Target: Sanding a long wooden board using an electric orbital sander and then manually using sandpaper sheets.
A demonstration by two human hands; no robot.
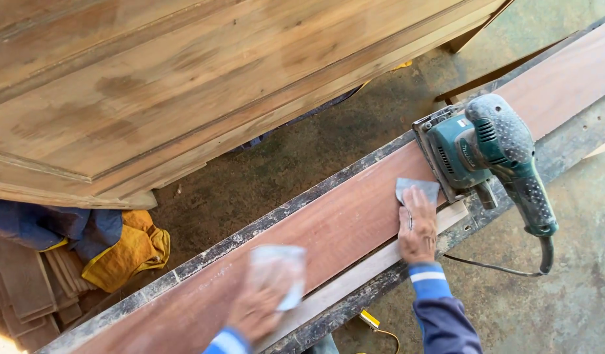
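Two hands of mine rest on a long reddish plank point(329, 226) that runs diagonally from lower left to upper right across the tabletop point(565, 141). My left hand point(260, 308), blurred, presses a pale sandpaper sheet point(279, 272) flat; how tightly its grip closes I cannot tell. My right hand point(417, 229) pins a smaller grey sheet point(417, 189) with flat fingers. Just beyond it, touching the plank, sits a teal sander point(492, 151), blocking the way up the board. A wooden door point(184, 85) leans behind.

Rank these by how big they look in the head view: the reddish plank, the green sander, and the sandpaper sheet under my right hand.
1. Reddish plank
2. Green sander
3. Sandpaper sheet, partly covered by the right hand
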